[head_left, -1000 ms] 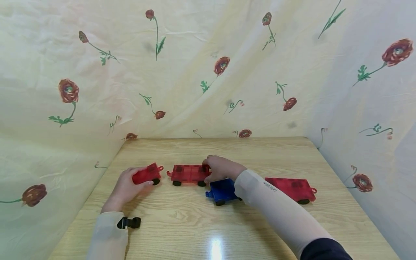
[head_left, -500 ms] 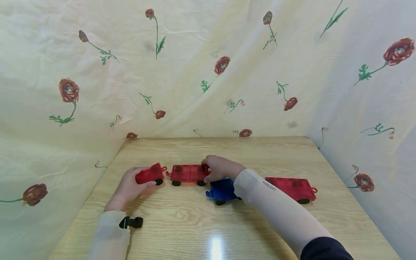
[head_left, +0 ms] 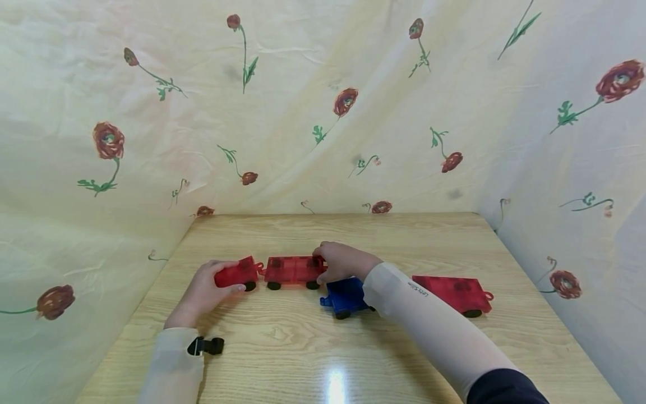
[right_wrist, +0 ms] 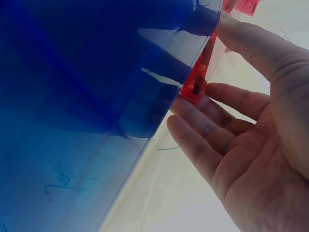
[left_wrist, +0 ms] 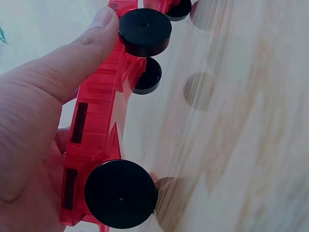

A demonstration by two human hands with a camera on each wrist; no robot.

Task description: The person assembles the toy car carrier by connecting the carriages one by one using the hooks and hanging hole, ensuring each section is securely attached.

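My left hand grips a translucent red toy train car by its left end, thumb along the near side. In the left wrist view the car's black wheels face the camera. A second red train car stands to its right, its right end pinched by my right hand. The first car's loop meets the second car's hook; whether they are linked I cannot tell. Just below my right wrist sits a blue train car, which fills much of the right wrist view, with the red car's end behind it.
Another red train car stands at the right, partly covered by my right forearm. The wooden table runs back to a flower-patterned cloth, which also hangs at both sides.
My left hand has slid its red car to the right, so the gap to the second red car has closed. The right hand has stayed in place.
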